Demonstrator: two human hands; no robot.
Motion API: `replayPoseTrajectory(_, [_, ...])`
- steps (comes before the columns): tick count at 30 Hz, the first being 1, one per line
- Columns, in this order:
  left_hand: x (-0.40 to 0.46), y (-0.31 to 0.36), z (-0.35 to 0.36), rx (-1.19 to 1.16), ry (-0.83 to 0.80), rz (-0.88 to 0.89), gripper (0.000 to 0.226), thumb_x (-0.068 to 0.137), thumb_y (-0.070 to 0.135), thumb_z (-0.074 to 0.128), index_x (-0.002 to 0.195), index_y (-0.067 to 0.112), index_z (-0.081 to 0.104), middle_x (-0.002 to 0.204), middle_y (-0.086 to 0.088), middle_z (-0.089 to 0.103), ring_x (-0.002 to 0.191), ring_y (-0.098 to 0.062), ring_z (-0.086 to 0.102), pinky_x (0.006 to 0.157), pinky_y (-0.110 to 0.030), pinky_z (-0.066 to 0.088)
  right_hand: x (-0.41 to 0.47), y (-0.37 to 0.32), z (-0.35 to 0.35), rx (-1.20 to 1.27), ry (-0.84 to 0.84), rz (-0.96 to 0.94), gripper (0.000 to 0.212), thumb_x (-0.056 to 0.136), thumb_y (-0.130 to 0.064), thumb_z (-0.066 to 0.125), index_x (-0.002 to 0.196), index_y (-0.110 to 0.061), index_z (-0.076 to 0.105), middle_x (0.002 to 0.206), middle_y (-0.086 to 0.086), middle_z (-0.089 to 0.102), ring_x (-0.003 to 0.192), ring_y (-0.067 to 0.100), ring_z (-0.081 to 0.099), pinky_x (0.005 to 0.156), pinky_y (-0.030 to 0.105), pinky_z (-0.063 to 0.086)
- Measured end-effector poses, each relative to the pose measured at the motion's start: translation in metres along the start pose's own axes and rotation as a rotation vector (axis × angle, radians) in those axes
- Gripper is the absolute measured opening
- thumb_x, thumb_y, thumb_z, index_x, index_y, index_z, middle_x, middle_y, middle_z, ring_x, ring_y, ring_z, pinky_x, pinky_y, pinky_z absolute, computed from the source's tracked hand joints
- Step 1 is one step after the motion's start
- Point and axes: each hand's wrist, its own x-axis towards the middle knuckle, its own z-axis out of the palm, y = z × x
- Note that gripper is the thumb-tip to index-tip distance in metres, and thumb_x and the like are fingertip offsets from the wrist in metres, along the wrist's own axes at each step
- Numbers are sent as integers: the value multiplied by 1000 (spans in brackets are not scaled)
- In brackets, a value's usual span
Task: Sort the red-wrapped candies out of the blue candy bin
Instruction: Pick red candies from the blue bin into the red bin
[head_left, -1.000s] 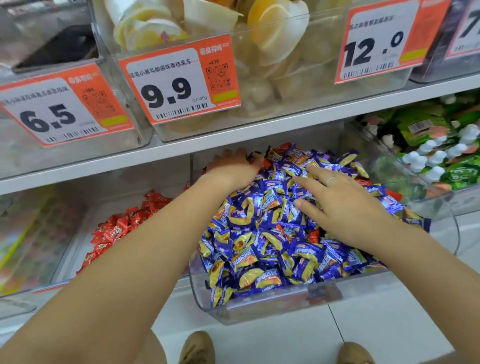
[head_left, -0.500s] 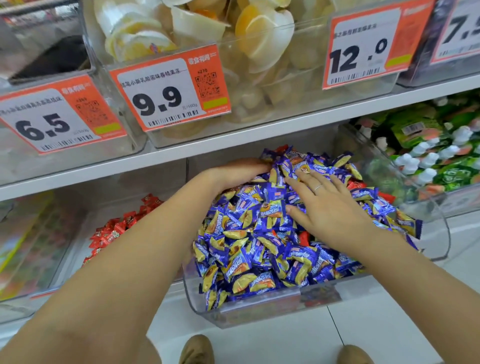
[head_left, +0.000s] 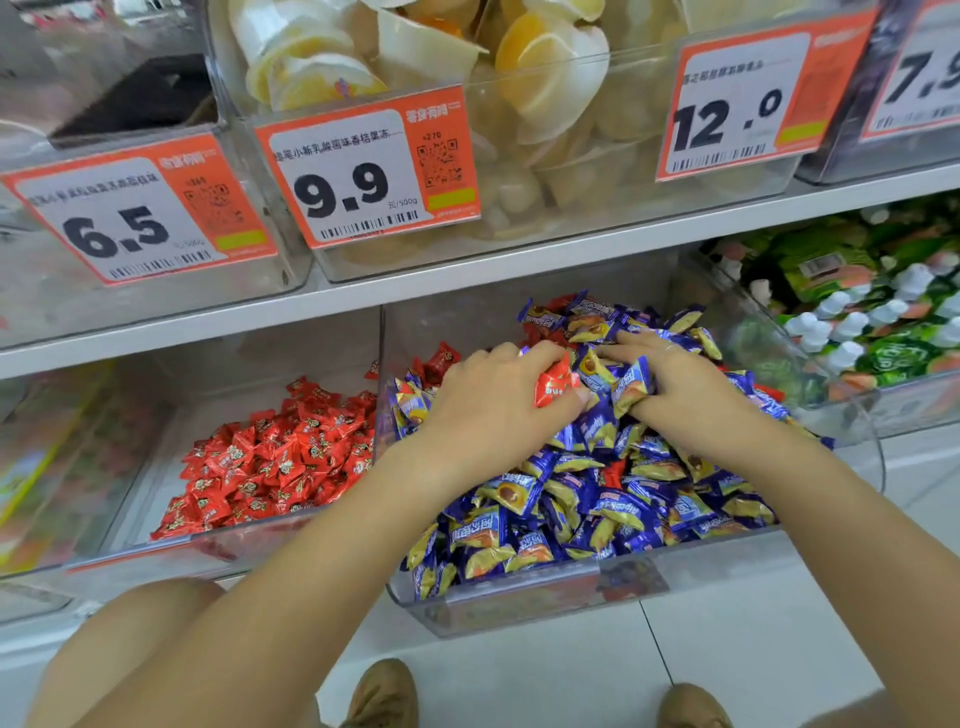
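Observation:
A clear bin (head_left: 524, 605) on the lower shelf is heaped with blue-and-yellow wrapped candies (head_left: 587, 499). My left hand (head_left: 493, 405) sits on the heap's upper left and pinches a red-wrapped candy (head_left: 553, 382) between thumb and fingers. My right hand (head_left: 691, 389) lies on the heap beside it, fingers pushed in among the blue wrappers. More red candies (head_left: 439, 361) show at the back left of the blue bin, and a red wrapper (head_left: 613, 473) peeks out mid-heap. The neighbouring clear bin on the left holds a pile of red candies (head_left: 275, 457).
The shelf above (head_left: 467, 280) hangs low over the bins, carrying jelly-cup bins and orange price tags (head_left: 363, 166). To the right stands a bin of green pouches with white caps (head_left: 872, 322). My shoes (head_left: 384, 696) are on the white tiled floor below.
My left hand has drawn back from the rear of the blue bin and now pinches a red candy. My right hand slid deeper into the heap. The camera moved closer.

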Motion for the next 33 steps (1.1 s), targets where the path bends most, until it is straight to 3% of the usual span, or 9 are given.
replayPoseTrajectory(6, [-30,4,16,192,-20,150,70,89,69,16,150,34,20,149,-2,35,141,-26,23,116,-42,12,0,13,-18,120,142,136,46,78,-10,72,118,-31,63,124,-2,62,105,23,62,80,30,48])
replayPoseTrajectory(9, [-38,-5,8,92,-11,145,70,89,70,12,151,38,8,157,7,24,146,-16,11,120,-40,-2,-4,17,-25,281,254,166,22,84,-19,69,105,-27,68,111,-5,66,101,17,62,92,36,48])
replayPoseTrajectory(13, [-44,-28,-17,-144,146,43,49,99,52,26,142,33,39,140,11,50,132,-8,39,115,-34,19,-15,5,-27,174,352,128,12,92,-21,58,96,-27,68,98,-4,68,96,15,62,85,30,47])
replayPoseTrajectory(16, [-49,-42,-23,-171,199,-32,37,100,39,36,131,29,53,122,11,61,116,-9,50,94,-28,37,-27,-17,-23,-75,357,20,20,93,-28,55,107,-24,68,106,-6,67,92,13,58,73,25,36])
replayPoseTrajectory(21, [-52,-44,-22,-143,175,-29,31,98,38,43,124,33,58,116,15,61,111,-6,48,90,-28,38,-38,-40,-1,-187,126,-271,52,78,-57,65,123,-32,60,116,-9,62,111,15,53,89,30,38])
replayPoseTrajectory(24, [-47,-35,-20,-92,151,-14,40,92,48,49,130,34,54,125,14,56,116,-9,46,96,-30,37,-34,-41,12,-316,25,-309,77,78,-58,63,145,-33,34,141,-11,46,126,16,40,102,32,32])
replayPoseTrajectory(27, [-40,-25,-17,22,43,-1,66,86,59,52,144,33,36,137,13,43,123,-9,43,104,-34,31,-28,-39,15,-335,43,-302,81,86,-50,59,151,-29,16,147,-9,39,132,15,33,102,26,29])
replayPoseTrajectory(29, [-36,-23,-13,96,-14,-5,76,83,62,55,148,33,27,138,11,40,124,-11,43,103,-34,29,-25,-39,15,-339,59,-296,72,91,-43,54,151,-26,19,146,-9,40,131,14,33,94,23,30])
replayPoseTrajectory(33, [-36,-28,-10,43,19,26,67,85,56,59,144,34,35,139,9,48,126,-12,46,103,-32,34,-16,-36,12,-363,29,-306,40,94,-33,54,132,-21,54,137,-6,52,123,20,43,96,30,38])
